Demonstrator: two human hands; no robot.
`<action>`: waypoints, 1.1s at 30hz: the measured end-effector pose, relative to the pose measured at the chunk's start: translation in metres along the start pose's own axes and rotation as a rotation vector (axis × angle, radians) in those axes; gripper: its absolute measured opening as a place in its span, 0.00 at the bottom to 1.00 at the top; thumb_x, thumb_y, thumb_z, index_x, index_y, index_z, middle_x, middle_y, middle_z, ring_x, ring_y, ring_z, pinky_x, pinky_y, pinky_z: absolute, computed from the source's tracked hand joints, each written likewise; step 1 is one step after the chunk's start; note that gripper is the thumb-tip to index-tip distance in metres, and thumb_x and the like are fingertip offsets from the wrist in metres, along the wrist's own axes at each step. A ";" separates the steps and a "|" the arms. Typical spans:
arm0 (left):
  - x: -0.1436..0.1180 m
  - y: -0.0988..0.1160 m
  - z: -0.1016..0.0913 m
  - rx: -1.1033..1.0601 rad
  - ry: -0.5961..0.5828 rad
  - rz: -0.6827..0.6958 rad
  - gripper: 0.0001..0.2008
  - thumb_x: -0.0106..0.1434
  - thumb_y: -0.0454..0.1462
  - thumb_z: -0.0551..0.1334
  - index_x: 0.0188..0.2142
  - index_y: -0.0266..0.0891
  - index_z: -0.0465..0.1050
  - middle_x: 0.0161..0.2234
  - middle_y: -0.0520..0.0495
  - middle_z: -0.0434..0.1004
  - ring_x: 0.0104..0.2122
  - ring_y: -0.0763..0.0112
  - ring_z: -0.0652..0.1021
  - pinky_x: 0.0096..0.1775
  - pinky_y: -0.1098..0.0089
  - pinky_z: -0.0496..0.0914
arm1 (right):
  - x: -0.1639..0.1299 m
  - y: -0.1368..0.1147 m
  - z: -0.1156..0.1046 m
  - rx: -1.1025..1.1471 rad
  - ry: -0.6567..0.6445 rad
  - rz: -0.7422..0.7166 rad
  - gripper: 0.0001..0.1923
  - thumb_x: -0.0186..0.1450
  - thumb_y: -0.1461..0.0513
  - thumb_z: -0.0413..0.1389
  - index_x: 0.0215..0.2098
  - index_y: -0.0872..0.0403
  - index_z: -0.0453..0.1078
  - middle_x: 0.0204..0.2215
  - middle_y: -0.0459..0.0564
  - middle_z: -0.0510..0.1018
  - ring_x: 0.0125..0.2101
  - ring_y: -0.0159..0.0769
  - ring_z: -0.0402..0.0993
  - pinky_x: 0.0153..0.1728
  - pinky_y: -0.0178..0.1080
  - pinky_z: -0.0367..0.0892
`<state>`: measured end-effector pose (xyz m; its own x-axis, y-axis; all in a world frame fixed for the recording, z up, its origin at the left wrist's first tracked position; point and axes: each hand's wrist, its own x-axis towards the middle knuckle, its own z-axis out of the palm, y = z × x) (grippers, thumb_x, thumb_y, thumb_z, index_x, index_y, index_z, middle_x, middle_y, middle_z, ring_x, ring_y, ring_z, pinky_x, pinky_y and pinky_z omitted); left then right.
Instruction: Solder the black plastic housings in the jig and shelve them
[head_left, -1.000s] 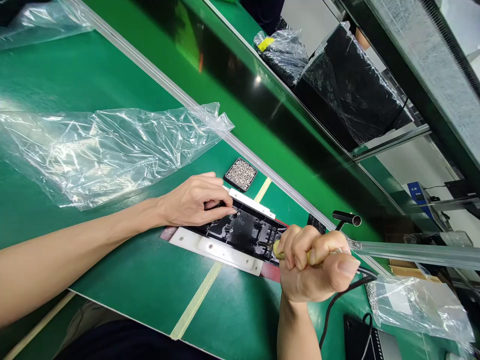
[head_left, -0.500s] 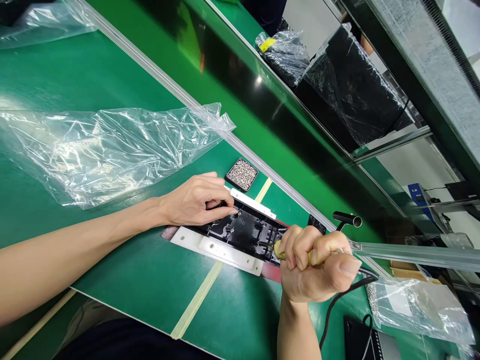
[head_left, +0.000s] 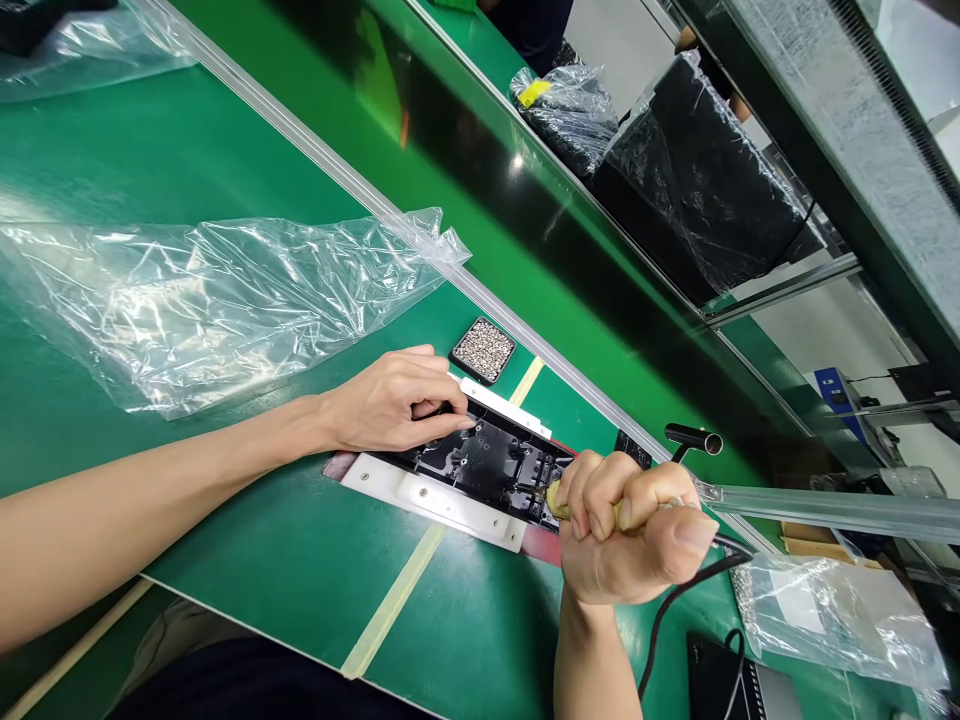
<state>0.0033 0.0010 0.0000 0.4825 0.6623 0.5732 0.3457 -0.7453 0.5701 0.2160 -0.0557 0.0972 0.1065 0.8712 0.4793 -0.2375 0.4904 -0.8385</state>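
A black plastic part (head_left: 491,462) lies in a white fixture (head_left: 427,495) on the green bench. My left hand (head_left: 390,400) rests on the part's left end, fingers curled and pressing down on it. My right hand (head_left: 630,525) is fisted around a corded electric screwdriver (head_left: 556,500) with a yellowish barrel, its tip down on the right end of the black part. A black cable (head_left: 675,600) trails from the tool past my wrist.
A small black tray of screws (head_left: 484,349) sits just beyond the fixture. A large clear plastic bag (head_left: 210,300) lies to the left. Wrapped black units (head_left: 697,170) stand across the aluminium rail (head_left: 375,205). Another bag (head_left: 832,610) and a dark device (head_left: 720,680) lie at right.
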 end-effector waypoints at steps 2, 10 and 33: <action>0.000 0.000 0.000 0.001 0.001 0.000 0.06 0.69 0.39 0.66 0.35 0.41 0.77 0.19 0.58 0.59 0.24 0.74 0.67 0.37 0.67 0.61 | 0.000 0.000 0.000 0.000 0.006 -0.001 0.24 0.67 0.54 0.51 0.19 0.54 0.46 0.10 0.37 0.50 0.10 0.23 0.47 0.11 0.29 0.50; 0.001 0.001 -0.001 0.004 -0.001 0.001 0.07 0.69 0.40 0.65 0.35 0.40 0.77 0.19 0.58 0.59 0.23 0.74 0.66 0.36 0.67 0.61 | 0.001 0.000 0.000 -0.013 -0.014 -0.020 0.26 0.68 0.53 0.50 0.18 0.54 0.44 0.10 0.38 0.50 0.10 0.23 0.47 0.11 0.28 0.49; -0.001 0.000 0.000 0.001 0.003 0.007 0.05 0.68 0.39 0.66 0.35 0.40 0.77 0.19 0.58 0.59 0.24 0.75 0.66 0.36 0.67 0.61 | 0.003 -0.001 -0.004 -0.028 -0.058 -0.007 0.24 0.69 0.54 0.49 0.19 0.54 0.48 0.11 0.37 0.52 0.10 0.23 0.51 0.11 0.28 0.54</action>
<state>0.0027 0.0006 -0.0006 0.4824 0.6573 0.5790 0.3431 -0.7500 0.5655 0.2207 -0.0536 0.0988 0.0522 0.8651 0.4989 -0.2101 0.4979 -0.8414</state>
